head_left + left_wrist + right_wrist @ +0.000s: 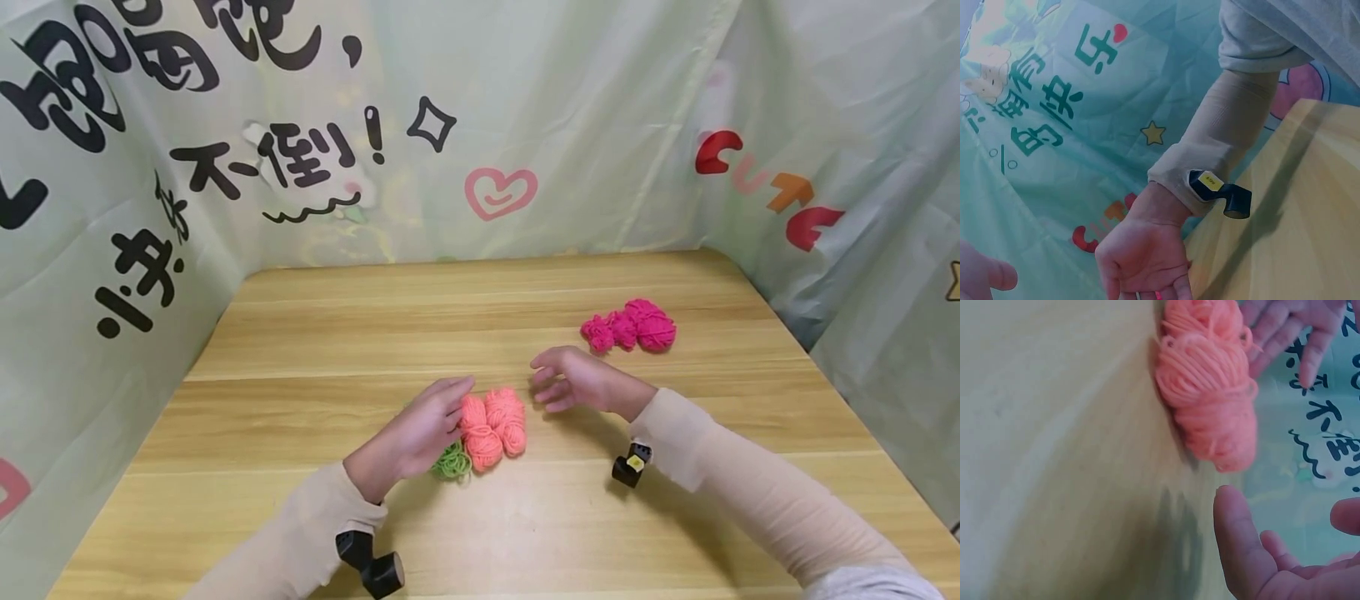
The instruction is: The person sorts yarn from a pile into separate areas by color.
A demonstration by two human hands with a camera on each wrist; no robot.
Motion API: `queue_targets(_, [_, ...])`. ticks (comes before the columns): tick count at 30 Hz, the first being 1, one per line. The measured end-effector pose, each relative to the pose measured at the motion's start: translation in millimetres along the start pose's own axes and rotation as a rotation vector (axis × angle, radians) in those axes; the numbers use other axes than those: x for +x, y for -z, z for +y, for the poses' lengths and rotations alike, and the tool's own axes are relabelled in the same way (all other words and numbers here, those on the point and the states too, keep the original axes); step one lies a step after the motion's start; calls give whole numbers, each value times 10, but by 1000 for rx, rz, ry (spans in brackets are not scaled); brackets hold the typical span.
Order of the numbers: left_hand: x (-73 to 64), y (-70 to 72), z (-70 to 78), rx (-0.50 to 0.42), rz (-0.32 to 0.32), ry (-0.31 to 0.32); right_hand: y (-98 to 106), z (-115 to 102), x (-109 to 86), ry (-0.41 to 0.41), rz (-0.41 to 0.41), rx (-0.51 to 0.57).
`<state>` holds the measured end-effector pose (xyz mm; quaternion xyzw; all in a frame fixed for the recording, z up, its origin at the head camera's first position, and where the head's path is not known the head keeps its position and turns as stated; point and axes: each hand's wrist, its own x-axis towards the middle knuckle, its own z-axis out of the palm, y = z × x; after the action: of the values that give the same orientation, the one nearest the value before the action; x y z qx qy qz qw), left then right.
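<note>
Two bundles of coral yarn (507, 417) lie side by side near the middle of the table. Against their left side sits a small green yarn ball (452, 462), partly covered by my left hand (426, 427). That hand is extended, its fingertips right at the coral yarn's left edge. My right hand (581, 381) hovers to the right of the coral yarn, fingers spread loosely and nothing in them. In the right wrist view, a gap separates its fingers (1235, 519) from the coral yarn (1210, 394). A magenta yarn bundle (630, 325) lies beyond the right hand.
The wooden table (360, 325) is backed by a pale green printed curtain (600, 125) that also hangs along both sides. Small black cameras are strapped at the left wrist (371, 567) and right wrist (632, 465).
</note>
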<state>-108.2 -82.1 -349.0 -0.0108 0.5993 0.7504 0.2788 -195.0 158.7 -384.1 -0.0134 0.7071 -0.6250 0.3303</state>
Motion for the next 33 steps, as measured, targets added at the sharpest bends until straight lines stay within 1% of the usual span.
queue_targets(4, [51,-34,-20,-7,-5,-5,-50,56,14,-16,1,5])
queue_targets(12, [217,-108,-44,14,6,21,-98,63,21,-42,42,-9])
queue_targets(18, [362,-151,-64,-38,38,23,-85,43,22,-61,63,-30])
queue_targets(21, [418,-168,-84,-36,42,14,-86,36,13,-54,54,-26])
queue_targets(24, [455,-164,-101,13,42,16,-87,38,6,-27,42,-7])
queue_targets(26, [467,-151,-104,72,43,18,-88,50,5,-4,36,-1])
queue_targets(29, [464,-126,-102,203,76,10,-88,79,-3,13,50,-28])
queue_targets(33, [452,-93,-103,426,165,-20,-88,122,-22,0,69,-104])
